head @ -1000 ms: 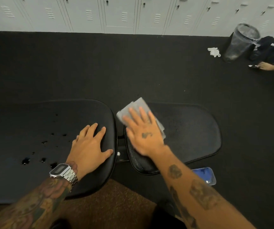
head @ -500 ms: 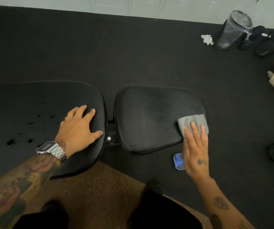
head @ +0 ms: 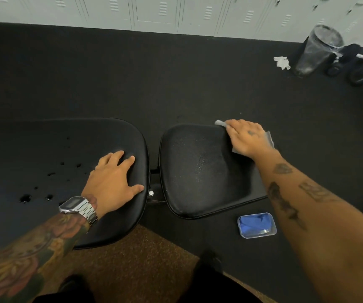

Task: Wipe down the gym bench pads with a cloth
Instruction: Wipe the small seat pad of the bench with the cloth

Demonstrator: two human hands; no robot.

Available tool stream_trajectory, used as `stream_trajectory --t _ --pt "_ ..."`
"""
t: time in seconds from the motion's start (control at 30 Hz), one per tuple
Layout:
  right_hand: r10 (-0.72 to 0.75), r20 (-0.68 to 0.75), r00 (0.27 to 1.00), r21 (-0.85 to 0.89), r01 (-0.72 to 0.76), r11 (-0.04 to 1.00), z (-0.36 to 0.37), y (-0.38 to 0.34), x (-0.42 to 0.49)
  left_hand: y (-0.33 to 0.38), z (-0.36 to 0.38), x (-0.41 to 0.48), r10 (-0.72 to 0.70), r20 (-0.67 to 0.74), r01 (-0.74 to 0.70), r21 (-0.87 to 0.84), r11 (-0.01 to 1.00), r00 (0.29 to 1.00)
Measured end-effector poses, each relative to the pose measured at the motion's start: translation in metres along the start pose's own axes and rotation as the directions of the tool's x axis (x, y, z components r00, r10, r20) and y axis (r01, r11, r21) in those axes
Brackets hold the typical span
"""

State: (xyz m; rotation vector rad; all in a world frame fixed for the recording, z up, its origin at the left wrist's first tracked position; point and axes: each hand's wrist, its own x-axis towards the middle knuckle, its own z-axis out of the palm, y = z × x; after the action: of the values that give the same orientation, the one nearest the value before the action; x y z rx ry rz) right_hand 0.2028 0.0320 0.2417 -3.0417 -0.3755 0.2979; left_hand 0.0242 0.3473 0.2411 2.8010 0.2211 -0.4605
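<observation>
Two black bench pads lie side by side: a long back pad (head: 45,149) on the left with dark wet spots, and a smaller seat pad (head: 198,169) on the right, faintly damp. My right hand (head: 245,136) presses a grey cloth (head: 220,123) flat on the seat pad's far right corner; most of the cloth is hidden under the palm. Fingers spread, my left hand (head: 115,180) rests flat on the near right end of the back pad and holds nothing.
A blue-filled clear plastic box (head: 256,225) lies on the black floor just right of the seat pad's near edge. A bin (head: 316,49), crumpled white paper (head: 282,62) and dark bags (head: 360,64) sit by the lockers (head: 154,12) at the far right.
My right hand has swept the cloth from the seat pad's left end to its near right edge, then up to its far right corner. My left hand stays on the back pad.
</observation>
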Motion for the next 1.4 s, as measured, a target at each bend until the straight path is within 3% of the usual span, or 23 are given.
stream_trajectory --t 0.07,0.2,0.33,0.5,0.63,0.73,0.83,0.93,1.0,1.1,1.17,1.3,1.4 --pt "-0.013 0.036 0.999 0.043 0.011 0.999 0.005 -0.044 0.014 0.0 -0.001 0.001 -0.005 0.009 0.005 -0.012 1.0 1.0" --pt "-0.184 -0.077 0.98 0.092 0.191 0.977 0.031 -0.121 0.007 -0.003 -0.002 0.003 0.002 0.018 -0.001 -0.041 0.999 1.0" --pt "-0.476 -0.017 0.88 0.013 0.476 0.879 0.045 -0.15 -0.029 -0.003 -0.003 0.004 -0.001 0.017 0.002 -0.042 0.999 1.0" --pt "-0.617 0.053 0.785 -0.042 0.619 0.784 0.063 -0.148 -0.111 -0.004 -0.002 0.002 0.006 -0.002 -0.006 -0.05 0.999 1.0" --pt "-0.813 0.164 0.559 -0.211 0.825 0.525 0.075 -0.12 -0.152 -0.003 -0.002 -0.001 0.004 0.003 -0.003 -0.058 0.998 1.0" --pt "-0.879 0.231 0.418 -0.351 0.878 0.325 0.067 -0.085 -0.162 -0.005 0.0 -0.002 0.001 0.013 0.0 -0.062 0.998 1.0" --pt "-0.862 0.343 0.374 -0.442 0.874 0.204 0.058 -0.026 -0.161 -0.005 0.001 -0.003 0.007 0.01 -0.007 -0.067 0.998 1.0" --pt "-0.794 0.459 0.398 -0.5 0.855 0.139 0.045 0.02 -0.154 -0.005 0.002 -0.003 0.011 0.004 -0.01 -0.05 0.999 1.0" --pt "-0.778 0.478 0.407 -0.512 0.849 0.129 0.039 0.026 -0.149 -0.005 0.003 -0.003 0.016 0.009 -0.016 -0.036 0.999 1.0" --pt "-0.85 0.411 0.33 -0.458 0.881 0.12 0.043 0.007 -0.147 -0.003 0.002 -0.002 0.014 0.023 -0.013 -0.03 0.999 1.0" --pt "-0.879 0.355 0.318 -0.416 0.896 0.156 0.05 -0.015 -0.146 -0.002 0.001 -0.001 0.011 0.024 -0.011 -0.028 1.0 1.0" --pt "-0.864 0.153 0.48 -0.272 0.861 0.43 0.064 -0.06 -0.142 -0.002 0.002 -0.001 0.008 0.027 -0.008 -0.018 1.0 1.0" --pt "-0.797 0.085 0.597 -0.123 0.801 0.586 0.061 -0.079 -0.135 -0.003 0.003 -0.001 0.01 0.027 -0.01 -0.012 1.0 1.0"
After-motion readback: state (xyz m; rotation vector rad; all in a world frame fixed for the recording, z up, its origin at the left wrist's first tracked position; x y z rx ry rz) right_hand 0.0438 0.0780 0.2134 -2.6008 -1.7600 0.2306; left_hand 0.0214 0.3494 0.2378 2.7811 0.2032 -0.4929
